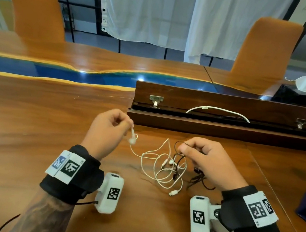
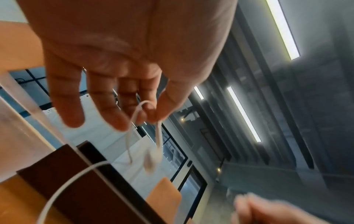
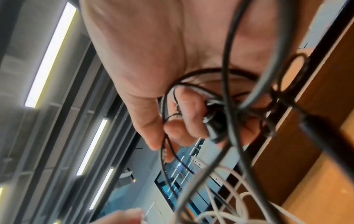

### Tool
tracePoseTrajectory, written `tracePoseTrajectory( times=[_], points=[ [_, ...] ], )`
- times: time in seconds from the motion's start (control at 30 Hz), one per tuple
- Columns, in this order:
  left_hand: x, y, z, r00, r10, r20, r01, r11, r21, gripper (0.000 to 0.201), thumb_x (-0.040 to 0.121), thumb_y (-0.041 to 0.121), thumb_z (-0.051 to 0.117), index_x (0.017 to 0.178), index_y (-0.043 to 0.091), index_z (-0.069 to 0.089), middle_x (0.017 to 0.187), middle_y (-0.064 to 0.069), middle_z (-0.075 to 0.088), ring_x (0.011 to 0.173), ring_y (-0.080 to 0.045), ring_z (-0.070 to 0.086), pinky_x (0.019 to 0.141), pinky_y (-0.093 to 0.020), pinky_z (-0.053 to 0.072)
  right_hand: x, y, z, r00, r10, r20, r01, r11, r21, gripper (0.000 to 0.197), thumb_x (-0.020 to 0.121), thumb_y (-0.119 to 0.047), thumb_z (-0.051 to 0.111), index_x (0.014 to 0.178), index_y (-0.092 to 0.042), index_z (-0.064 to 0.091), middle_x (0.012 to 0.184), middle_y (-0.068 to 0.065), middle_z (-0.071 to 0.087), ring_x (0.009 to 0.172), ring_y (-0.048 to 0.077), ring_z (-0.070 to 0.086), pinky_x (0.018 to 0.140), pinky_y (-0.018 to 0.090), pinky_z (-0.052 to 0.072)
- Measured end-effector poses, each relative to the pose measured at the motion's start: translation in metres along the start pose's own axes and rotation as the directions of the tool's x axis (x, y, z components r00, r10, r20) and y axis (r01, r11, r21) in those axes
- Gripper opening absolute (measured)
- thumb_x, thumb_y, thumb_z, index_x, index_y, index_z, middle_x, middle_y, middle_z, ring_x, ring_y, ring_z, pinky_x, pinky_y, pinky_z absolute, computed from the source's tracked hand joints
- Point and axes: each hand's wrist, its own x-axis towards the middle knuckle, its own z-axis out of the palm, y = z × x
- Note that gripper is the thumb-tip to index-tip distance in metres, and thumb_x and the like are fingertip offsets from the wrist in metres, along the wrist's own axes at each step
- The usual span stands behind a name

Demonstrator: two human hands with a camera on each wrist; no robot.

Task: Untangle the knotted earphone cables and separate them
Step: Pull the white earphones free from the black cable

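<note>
The desk (image 1: 24, 123) carries the loose loops between the hands. The left hand (image 1: 104, 130) pinches the white earphone cable (image 1: 153, 156) up by its earbud; the right hand (image 1: 207, 162) grips the black earphone cable (image 1: 178, 157), probably to draw the two apart.

Head view downward; wrist views upward.

We hold both hands raised side by side, wrists strapped in black bands. Our left hand (image 1: 107, 130) pinches between thumb and forefinger, the other fingers (image 2: 70, 109) hanging loosely extended. Our right hand (image 1: 205, 162) is curled, its thumb and fingers (image 3: 184, 112) closed in a grip. Our left forearm (image 1: 44, 217) angles in from below, tattooed.
</note>
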Motion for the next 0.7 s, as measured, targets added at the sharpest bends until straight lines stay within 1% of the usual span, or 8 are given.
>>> tracePoseTrajectory(
  times=[0.13,0.2,0.27,0.33,0.47,0.53,0.6,0.7],
  points=[
    [-0.005,-0.002,0.014,0.994,-0.008,0.105,-0.017,0.972,0.233,0.008,0.096,0.021,0.062,0.091,0.023,0.067,0.091,0.01,0.067,0.083,0.002,0.058,0.076,-0.023,0.044,-0.003,-0.011,-0.004,0.995,-0.056,-0.08,0.069,0.983,0.172,0.024,0.101,-0.022,0.059,0.082,-0.02,0.074,0.066,0.001,0.054,0.057,0.01,0.048,0.06,0.021,0.046],
    [-0.008,0.002,0.018,0.994,0.066,0.085,-0.084,0.97,0.226,0.014,0.096,0.031,0.064,0.109,0.026,0.065,0.11,0.013,0.064,0.104,-0.001,0.058,0.088,-0.021,0.043,-0.005,-0.016,-0.005,0.992,-0.068,-0.109,0.095,0.96,0.262,0.024,0.1,-0.025,0.057,0.083,-0.016,0.072,0.064,-0.001,0.053,0.054,0.009,0.046,0.064,0.03,0.047],
    [-0.014,0.012,0.024,0.976,0.179,0.128,-0.19,0.978,0.082,0.034,0.092,0.045,0.063,0.122,0.028,0.063,0.121,0.017,0.062,0.115,0.001,0.056,0.097,-0.02,0.042,-0.006,-0.022,-0.007,0.989,-0.087,-0.122,0.123,0.936,0.33,0.024,0.094,-0.033,0.056,0.082,-0.022,0.073,0.064,-0.001,0.056,0.056,0.012,0.049,0.062,0.029,0.048],
    [-0.021,0.022,0.032,0.928,0.229,0.293,-0.223,0.973,-0.053,0.047,0.088,0.053,0.064,0.128,0.03,0.061,0.125,0.019,0.063,0.119,0.004,0.056,0.103,-0.023,0.043,-0.006,-0.025,-0.007,0.984,-0.115,-0.138,0.16,0.91,0.382,0.022,0.09,-0.036,0.056,0.081,-0.026,0.073,0.067,-0.002,0.06,0.061,0.014,0.055,0.057,0.021,0.049],
    [-0.03,0.015,0.054,0.814,0.173,0.554,-0.249,0.966,0.064,0.059,0.089,0.042,0.072,0.143,0.033,0.05,0.129,0.018,0.062,0.119,0.003,0.057,0.104,-0.027,0.046,-0.004,-0.025,-0.005,0.971,-0.16,-0.178,0.228,0.849,0.477,0.019,0.09,-0.035,0.058,0.086,-0.026,0.074,0.075,0.001,0.063,0.06,0.015,0.057,0.059,0.025,0.053],
    [-0.03,0.01,0.056,0.83,0.136,0.541,-0.227,0.968,0.105,0.046,0.09,0.031,0.073,0.134,0.029,0.059,0.111,0.01,0.07,0.102,-0.004,0.065,0.095,-0.034,0.054,-0.003,-0.024,-0.005,0.965,-0.161,-0.209,0.248,0.821,0.514,0.018,0.091,-0.035,0.058,0.088,-0.028,0.074,0.076,0.002,0.063,0.057,0.016,0.055,0.059,0.029,0.054],
    [-0.029,0.01,0.053,0.859,0.133,0.495,-0.195,0.978,0.075,0.017,0.094,0.024,0.069,0.11,0.021,0.072,0.089,0.003,0.073,0.082,-0.014,0.069,0.082,-0.042,0.058,-0.002,-0.022,-0.009,0.956,-0.148,-0.254,0.264,0.812,0.52,0.018,0.092,-0.033,0.057,0.09,-0.025,0.074,0.078,0.003,0.063,0.055,0.016,0.053,0.058,0.03,0.053],
    [-0.024,0.015,0.04,0.912,0.215,0.35,-0.211,0.976,-0.049,0.023,0.1,0.025,0.059,0.091,0.012,0.076,0.077,-0.004,0.073,0.07,-0.023,0.068,0.075,-0.043,0.059,-0.002,-0.014,-0.015,0.944,-0.103,-0.314,0.241,0.865,0.44,0.021,0.092,-0.034,0.058,0.095,-0.018,0.071,0.075,0.0,0.062,0.051,0.013,0.047,0.053,0.028,0.049]
  ],
)
